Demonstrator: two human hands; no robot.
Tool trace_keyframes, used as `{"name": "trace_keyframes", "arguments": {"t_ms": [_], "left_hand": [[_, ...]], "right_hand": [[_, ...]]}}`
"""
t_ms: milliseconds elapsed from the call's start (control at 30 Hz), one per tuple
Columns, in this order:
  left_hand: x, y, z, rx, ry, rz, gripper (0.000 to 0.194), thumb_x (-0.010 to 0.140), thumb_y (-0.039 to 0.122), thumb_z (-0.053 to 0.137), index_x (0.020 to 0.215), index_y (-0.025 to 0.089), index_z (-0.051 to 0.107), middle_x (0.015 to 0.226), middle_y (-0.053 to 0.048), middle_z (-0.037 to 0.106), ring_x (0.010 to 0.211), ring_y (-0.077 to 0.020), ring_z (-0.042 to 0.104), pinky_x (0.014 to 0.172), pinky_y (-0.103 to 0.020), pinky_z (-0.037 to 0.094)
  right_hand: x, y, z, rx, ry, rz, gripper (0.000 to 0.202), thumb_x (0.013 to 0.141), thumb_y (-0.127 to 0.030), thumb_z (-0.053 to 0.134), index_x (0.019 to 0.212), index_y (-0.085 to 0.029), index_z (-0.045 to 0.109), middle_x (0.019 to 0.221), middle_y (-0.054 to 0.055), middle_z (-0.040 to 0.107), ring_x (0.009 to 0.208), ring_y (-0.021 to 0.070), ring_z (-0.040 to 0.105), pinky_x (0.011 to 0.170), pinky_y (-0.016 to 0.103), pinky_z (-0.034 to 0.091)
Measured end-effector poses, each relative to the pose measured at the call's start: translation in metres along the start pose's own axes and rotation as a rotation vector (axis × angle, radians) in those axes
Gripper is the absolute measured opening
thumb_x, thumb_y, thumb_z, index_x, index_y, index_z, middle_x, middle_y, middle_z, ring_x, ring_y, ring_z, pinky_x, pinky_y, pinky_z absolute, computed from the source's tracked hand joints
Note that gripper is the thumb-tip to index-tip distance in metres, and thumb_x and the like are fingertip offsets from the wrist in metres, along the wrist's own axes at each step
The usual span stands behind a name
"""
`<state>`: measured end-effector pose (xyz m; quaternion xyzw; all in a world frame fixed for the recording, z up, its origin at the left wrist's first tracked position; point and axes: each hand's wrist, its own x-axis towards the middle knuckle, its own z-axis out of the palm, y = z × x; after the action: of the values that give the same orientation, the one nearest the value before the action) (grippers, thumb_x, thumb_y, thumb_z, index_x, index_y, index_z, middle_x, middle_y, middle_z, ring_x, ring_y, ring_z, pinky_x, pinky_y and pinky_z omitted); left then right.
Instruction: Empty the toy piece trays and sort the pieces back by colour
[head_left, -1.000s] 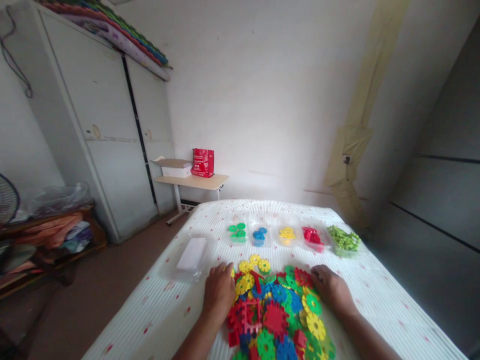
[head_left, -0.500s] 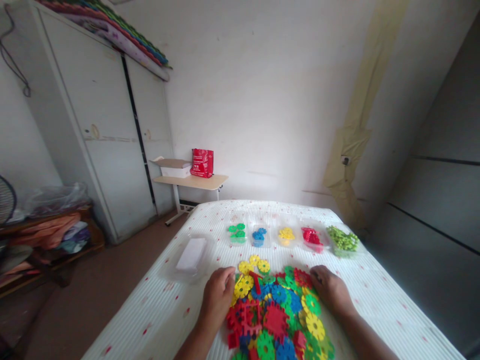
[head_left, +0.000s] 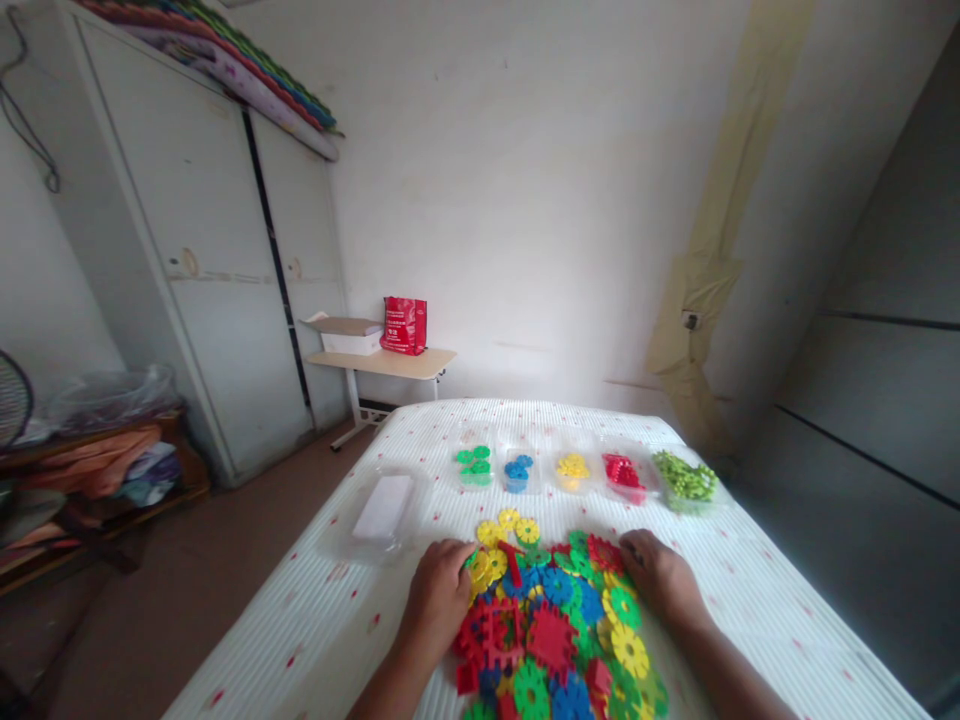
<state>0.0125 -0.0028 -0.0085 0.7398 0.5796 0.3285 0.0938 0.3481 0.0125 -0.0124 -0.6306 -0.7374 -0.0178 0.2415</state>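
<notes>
A heap of plastic building pieces lies between my hands: notched discs in yellow, green and blue, with red square plates and frames among them. My left hand is at the heap's left edge, fingers curled against the yellow notched discs; a sliver of green shows by the fingertips. What it grips, if anything, is hidden. On the right edge my right hand rests with bent, closed fingers beside a red notched piece. Its fingertips are mostly out of sight.
Clear tubs stand across the far side of the tablecloth, holding green discs, blue discs, yellow pieces, red pieces and light-green pieces. At left sits a clear tray with a white slab.
My left hand has shifted slightly right and its fingers now reach over the edge of the yellow discs. My right hand has barely moved.
</notes>
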Motion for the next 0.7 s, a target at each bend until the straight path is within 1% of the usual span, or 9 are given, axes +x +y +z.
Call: {"name": "trace_keyframes", "arguments": {"t_ms": [100, 233, 367, 467, 533, 600, 633, 700], "left_hand": [[0.001, -0.004, 0.001, -0.010, 0.039, -0.013, 0.042, 0.069, 0.000, 0.042, 0.098, 0.016, 0.068, 0.096, -0.007, 0.069, 0.094, -0.0174, 0.060, 0.088, -0.031, 0.046], [0.002, -0.005, -0.004, -0.009, 0.099, -0.043, 0.033, 0.075, 0.006, 0.043, 0.092, 0.017, 0.069, 0.090, -0.007, 0.070, 0.089, -0.0182, 0.062, 0.085, -0.032, 0.048], [-0.001, 0.003, -0.012, -0.030, 0.141, -0.056, 0.026, 0.077, 0.013, 0.046, 0.089, 0.019, 0.068, 0.088, -0.005, 0.070, 0.087, -0.0187, 0.062, 0.082, -0.032, 0.047], [0.003, 0.012, -0.021, -0.088, 0.128, -0.124, 0.020, 0.076, 0.017, 0.051, 0.087, 0.020, 0.068, 0.088, -0.003, 0.070, 0.085, -0.0181, 0.063, 0.078, -0.030, 0.047], [0.014, 0.016, -0.027, -0.172, 0.098, -0.190, 0.014, 0.075, 0.017, 0.056, 0.081, 0.020, 0.068, 0.081, -0.001, 0.070, 0.078, -0.0169, 0.063, 0.074, -0.029, 0.047], [0.032, 0.019, -0.032, -0.260, 0.091, -0.229, 0.008, 0.075, 0.018, 0.061, 0.079, 0.018, 0.067, 0.077, -0.001, 0.068, 0.073, -0.0155, 0.062, 0.071, -0.029, 0.048], [0.043, 0.020, -0.035, -0.285, 0.109, -0.233, 0.011, 0.077, 0.022, 0.061, 0.085, 0.016, 0.066, 0.083, -0.002, 0.067, 0.074, -0.0153, 0.062, 0.071, -0.030, 0.049], [0.065, 0.023, -0.039, -0.327, 0.186, -0.253, 0.027, 0.084, 0.032, 0.056, 0.106, 0.015, 0.058, 0.106, -0.005, 0.061, 0.089, -0.0175, 0.060, 0.076, -0.035, 0.051]], "right_hand": [[0.000, 0.000, 0.001, 0.003, 0.000, 0.001, 0.029, 0.086, -0.033, 0.036, 0.078, -0.020, 0.061, 0.080, 0.005, 0.064, 0.070, 0.0161, 0.061, 0.062, 0.024, 0.042], [0.000, 0.000, 0.001, 0.014, 0.008, 0.002, 0.029, 0.085, -0.033, 0.036, 0.077, -0.021, 0.062, 0.079, 0.005, 0.064, 0.070, 0.0162, 0.061, 0.063, 0.024, 0.042], [0.000, -0.001, 0.000, 0.031, 0.027, 0.010, 0.028, 0.084, -0.032, 0.037, 0.076, -0.022, 0.062, 0.078, 0.004, 0.064, 0.069, 0.0159, 0.060, 0.062, 0.024, 0.041], [0.000, -0.002, 0.000, 0.033, 0.023, 0.017, 0.029, 0.084, -0.032, 0.037, 0.075, -0.021, 0.062, 0.077, 0.004, 0.064, 0.068, 0.0155, 0.060, 0.062, 0.024, 0.041], [0.000, -0.002, 0.000, 0.026, 0.012, 0.023, 0.029, 0.085, -0.032, 0.036, 0.076, -0.021, 0.061, 0.078, 0.004, 0.064, 0.068, 0.0152, 0.060, 0.061, 0.023, 0.041], [0.000, -0.002, 0.000, 0.011, 0.000, 0.032, 0.028, 0.085, -0.032, 0.036, 0.077, -0.022, 0.061, 0.079, 0.004, 0.064, 0.068, 0.0148, 0.060, 0.061, 0.023, 0.041], [0.000, -0.002, 0.000, 0.003, -0.003, 0.036, 0.028, 0.085, -0.032, 0.037, 0.077, -0.022, 0.061, 0.079, 0.004, 0.064, 0.068, 0.0147, 0.060, 0.061, 0.023, 0.040], [0.000, -0.002, 0.000, -0.010, -0.005, 0.038, 0.027, 0.085, -0.032, 0.037, 0.078, -0.022, 0.061, 0.080, 0.004, 0.064, 0.069, 0.0146, 0.061, 0.061, 0.023, 0.041]]}}
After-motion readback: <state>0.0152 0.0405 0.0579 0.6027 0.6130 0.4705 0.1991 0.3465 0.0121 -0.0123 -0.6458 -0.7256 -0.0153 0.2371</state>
